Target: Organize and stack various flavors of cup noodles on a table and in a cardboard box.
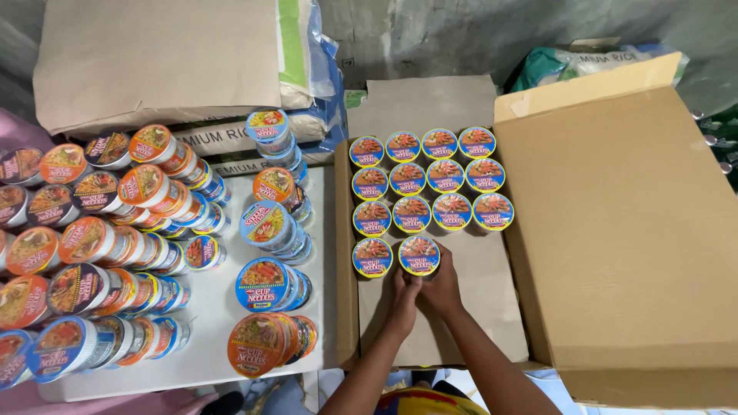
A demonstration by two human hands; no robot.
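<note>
- Far left: stacks of instant noodle cups [115,238] lying on their sides in rows, orange, black and blue lids facing up and left, crowded on a pale tabletop [211,307].
- Left of centre: shorter stacks of blue-lidded cups [267,227], some tipped, on the same tabletop; an orange-lidded stack [257,346] lies at its near edge.
- Far left, behind the cups: a flat sheet of brown cardboard [154,61] resting over printed sacks [307,115].
- Centre: an open cardboard box [469,307], its brown floor bare at the near end; fourteen blue-rimmed cups stand upright in rows at its far end, lids up, touching one another.
- Centre, near row: the held cup [419,255], second in that row, just beside its left neighbour.
- Left hand [403,296]: fingers curled against the held cup's near side, closed on it.
- Right hand [442,288]: fingers wrapped on the same cup's near right side, thumb touching the left hand.
- Right: the box's large flap [630,246], opened outward.
- Far right, behind the flap: a green and white sack [561,65] against a grey concrete wall [430,34].
</note>
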